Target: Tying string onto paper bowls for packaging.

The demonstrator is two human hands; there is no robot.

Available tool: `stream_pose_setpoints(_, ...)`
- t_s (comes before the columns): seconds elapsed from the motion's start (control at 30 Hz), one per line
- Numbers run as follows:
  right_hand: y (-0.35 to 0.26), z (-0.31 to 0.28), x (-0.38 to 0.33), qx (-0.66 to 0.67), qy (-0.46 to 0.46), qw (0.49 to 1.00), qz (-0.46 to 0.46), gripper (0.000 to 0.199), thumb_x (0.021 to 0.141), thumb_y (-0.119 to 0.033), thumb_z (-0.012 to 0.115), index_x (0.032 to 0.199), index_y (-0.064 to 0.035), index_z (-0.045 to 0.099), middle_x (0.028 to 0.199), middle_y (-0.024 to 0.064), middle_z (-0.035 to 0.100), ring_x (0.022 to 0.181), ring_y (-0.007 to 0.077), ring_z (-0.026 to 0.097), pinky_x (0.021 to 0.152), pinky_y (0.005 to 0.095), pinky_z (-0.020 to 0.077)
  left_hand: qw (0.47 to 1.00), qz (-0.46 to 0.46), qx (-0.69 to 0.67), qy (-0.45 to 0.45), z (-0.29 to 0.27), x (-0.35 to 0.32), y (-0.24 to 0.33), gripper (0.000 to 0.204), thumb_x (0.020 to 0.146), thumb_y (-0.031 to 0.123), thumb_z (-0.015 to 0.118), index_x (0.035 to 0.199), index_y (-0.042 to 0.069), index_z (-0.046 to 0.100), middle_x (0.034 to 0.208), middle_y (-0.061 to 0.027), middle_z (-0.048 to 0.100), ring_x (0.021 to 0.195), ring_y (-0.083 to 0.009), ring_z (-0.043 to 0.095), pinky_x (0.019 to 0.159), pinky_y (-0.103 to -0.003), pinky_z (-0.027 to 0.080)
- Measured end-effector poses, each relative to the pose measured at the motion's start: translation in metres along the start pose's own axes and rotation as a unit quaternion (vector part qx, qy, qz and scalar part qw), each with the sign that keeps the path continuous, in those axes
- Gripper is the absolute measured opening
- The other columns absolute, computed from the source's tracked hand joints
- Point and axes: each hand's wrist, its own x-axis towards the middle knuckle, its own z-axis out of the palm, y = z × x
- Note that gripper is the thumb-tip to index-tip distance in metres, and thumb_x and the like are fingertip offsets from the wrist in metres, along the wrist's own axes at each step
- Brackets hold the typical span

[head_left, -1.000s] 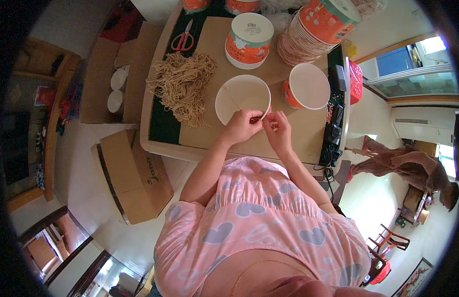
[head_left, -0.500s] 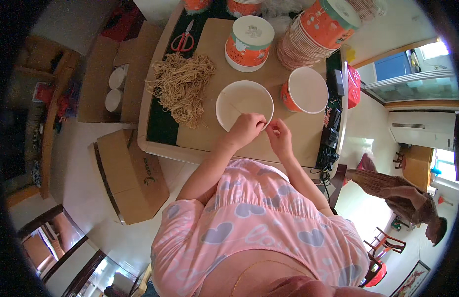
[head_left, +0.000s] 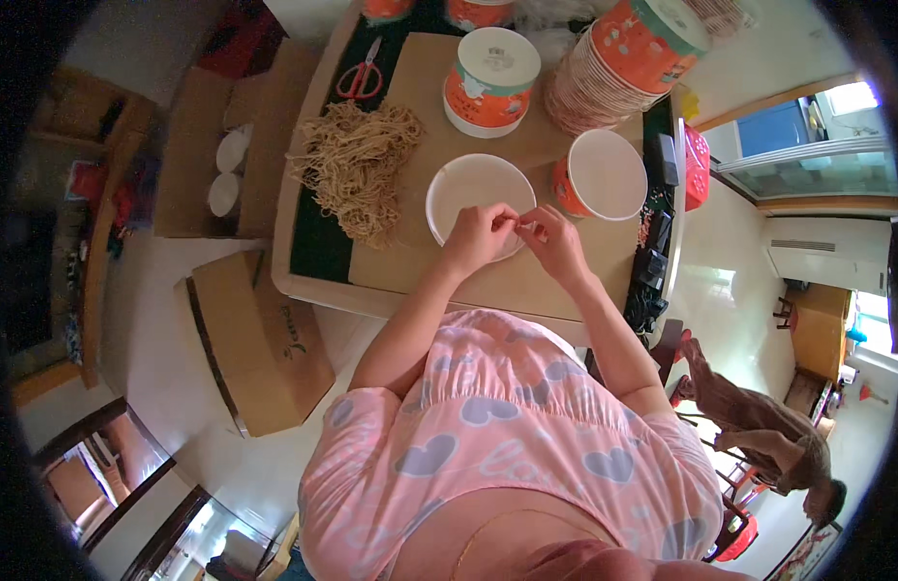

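Observation:
Both my hands meet over the near right rim of a white round bowl-like paper tub point(head_left: 458, 184) on the table. My left hand point(head_left: 480, 235) has thumb and fingers pinched together. Close against it, my right hand point(head_left: 555, 240) is closed in a pinch too. Whatever lies between the fingertips is too small to make out. To the left of the tub lies a tangled heap of beige string point(head_left: 357, 174). An orange paper tub with a white inside point(head_left: 608, 176) stands to the right, its mouth facing up. Behind sits an upside-down orange and green tub point(head_left: 492, 85).
Red-handled scissors point(head_left: 360, 79) lie beyond the string. A leaning stack of tubs point(head_left: 604, 77) fills the back right. Black adapters and cables point(head_left: 650, 266) line the right edge. Cardboard boxes point(head_left: 265, 344) are on the floor at left; a person in brown point(head_left: 759, 426) is at right.
My hands have shifted slightly away from me, and the right has come over the tub's rim, against the left. The person in brown has moved toward the lower right of the picture.

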Motion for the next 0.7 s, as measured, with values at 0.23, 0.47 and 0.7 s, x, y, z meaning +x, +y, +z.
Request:
stream_pose_setpoints(0.23,0.001,0.0,0.014,0.017,-0.023,0.999,0.017,0.012,0.08,-0.012,0.067,0.083,-0.0014,0.064,0.079,0.0091,0.058,0.069,0.0157,0.058,0.061,0.0281,0.047,0.992,-0.035,-0.114,0.036,-0.002,0.002,-0.013,0.011,0.082,0.006,0.062,0.091,0.0,0.064,0.078,-0.0086,0.068,0.068,-0.0129,0.064,0.062,-0.026,0.05)
stream_pose_setpoints(0.47,0.006,0.011,0.006,0.266,0.023,0.959,0.089,0.012,0.084,-0.013,0.064,0.085,-0.0005,0.062,0.079,0.0003,0.058,0.072,0.0084,0.054,0.065,0.0232,0.0446,0.974,-0.052,-0.219,-0.016,0.006,0.001,0.003,0.016,0.081,0.007,0.066,0.095,0.0,0.065,0.074,0.0005,0.064,0.062,-0.0041,0.055,0.057,-0.02,0.046)
stream_pose_setpoints(0.7,0.017,0.001,0.005,0.37,0.082,0.914,0.141,0.01,0.086,-0.012,0.06,0.087,-0.0018,0.061,0.073,-0.0035,0.054,0.065,0.0043,0.047,0.058,0.019,0.0362,0.96,-0.166,-0.218,-0.058,0.001,-0.011,-0.002,0.008,0.082,0.009,0.066,0.083,0.001,0.067,0.065,0.0024,0.058,0.051,-0.0023,0.044,0.045,-0.02,0.036)
